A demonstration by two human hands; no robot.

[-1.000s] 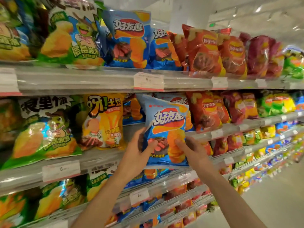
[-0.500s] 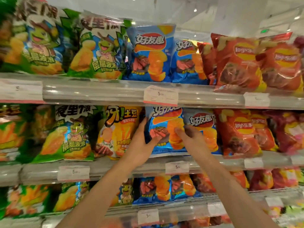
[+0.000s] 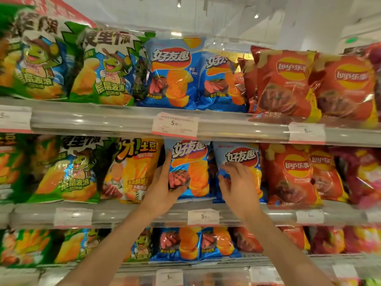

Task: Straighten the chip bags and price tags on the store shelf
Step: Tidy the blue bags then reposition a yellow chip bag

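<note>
The left hand [image 3: 165,188] curls around the left edge of a glossy blue foil chip bag [image 3: 190,172] standing on the middle grey shelf [image 3: 132,213]. The right hand [image 3: 237,186], fingers spread and bent, touches the neighbouring blue bag [image 3: 243,159]. A white price tag [image 3: 203,216] sits just below them.

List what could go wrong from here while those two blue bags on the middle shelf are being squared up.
1. The left hand holds the left blue bag by its edge only; it may tip forward off the shelf lip.
2. The right hand presses the right blue bag, which could shove it against the red Lay's bag.
3. The price tag above hangs slightly crooked, and a lifted bag top might knock it.
</note>
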